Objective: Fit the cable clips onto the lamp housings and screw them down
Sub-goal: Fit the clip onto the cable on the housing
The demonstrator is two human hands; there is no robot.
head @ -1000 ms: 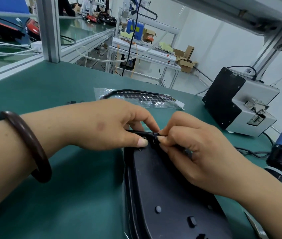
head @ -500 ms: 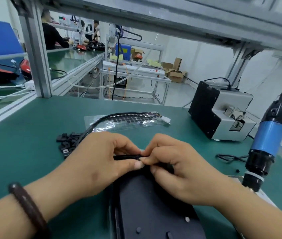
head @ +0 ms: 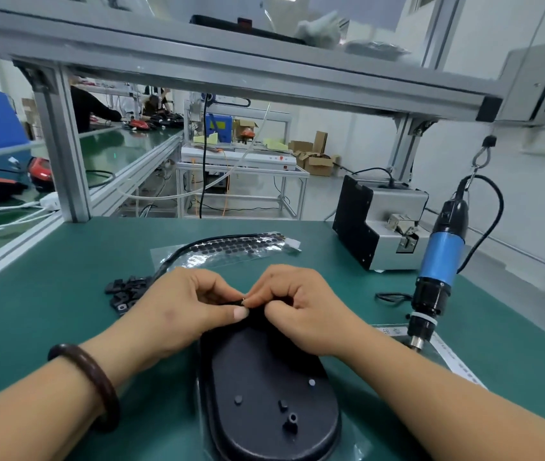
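Since half a sec ago the head view has tipped up, so more of the table (head: 48,311) shows, but both hands stay at the far end of the lamp housing (head: 264,394). It lies flat at the near edge, abt mid-table, long axis running away from me. Left hand (head: 184,304) is curled, thumb and forefinger pinching a small black cable clip (head: 243,301) right at the housing's far tip. Right hand (head: 301,304) is curled too, its fingertips pinching the same clip from the other side (clip is tiny, I can't make out how it sits). Dark bracelet (head: 95,377) on the left wrist. Loose pile of clips (head: 124,292) lies just beside the left hand, toward the left edge. Black cable (head: 198,242) arcs from behind the left hand toward the far edge, over a clear bag of black pads (head: 231,249). Screw feeder (head: 377,221) stands at the far right corner. Blue electric screwdriver (head: 441,257) hangs upright near the right edge, tip down, apart from both hands.
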